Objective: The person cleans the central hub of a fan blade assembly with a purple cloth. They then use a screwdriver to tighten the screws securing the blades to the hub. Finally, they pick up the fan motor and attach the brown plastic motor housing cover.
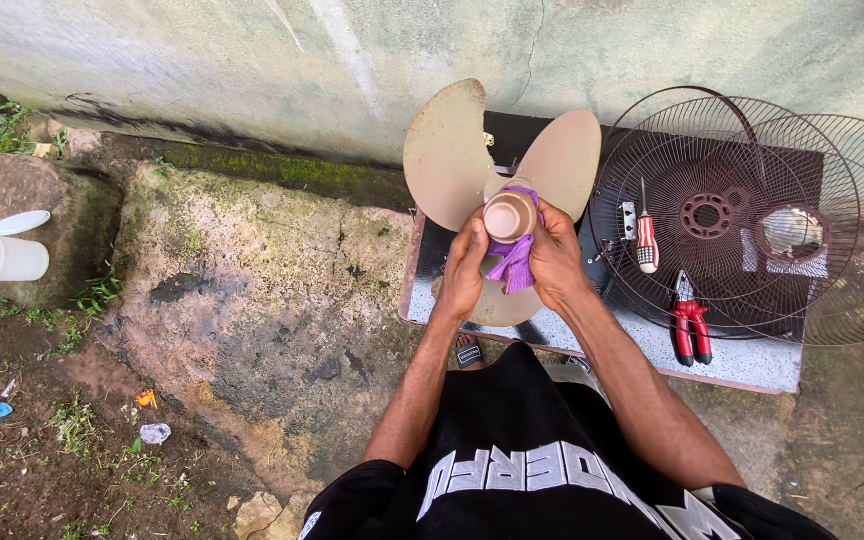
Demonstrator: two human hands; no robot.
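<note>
Both hands, left hand [465,268] and right hand [555,255], fingers clamped on dusty beige three-bladed plastic fan blade [449,150]; purple cloth [514,262] pinched under right; risk: the blade could slip onto the black speckled tabletop [592,335]; red-handled pliers [690,322] lie near right.

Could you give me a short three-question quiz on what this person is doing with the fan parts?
1. True or false: both hands hold the fan blade.
2. What lies between the right hand and the blade's hub?
A. purple cloth
B. sponge
C. brush
3. Which two tools rest on the fan grilles?

Key
1. True; the left hand grips it too.
2. A
3. A screwdriver and red-handled pliers.
</note>
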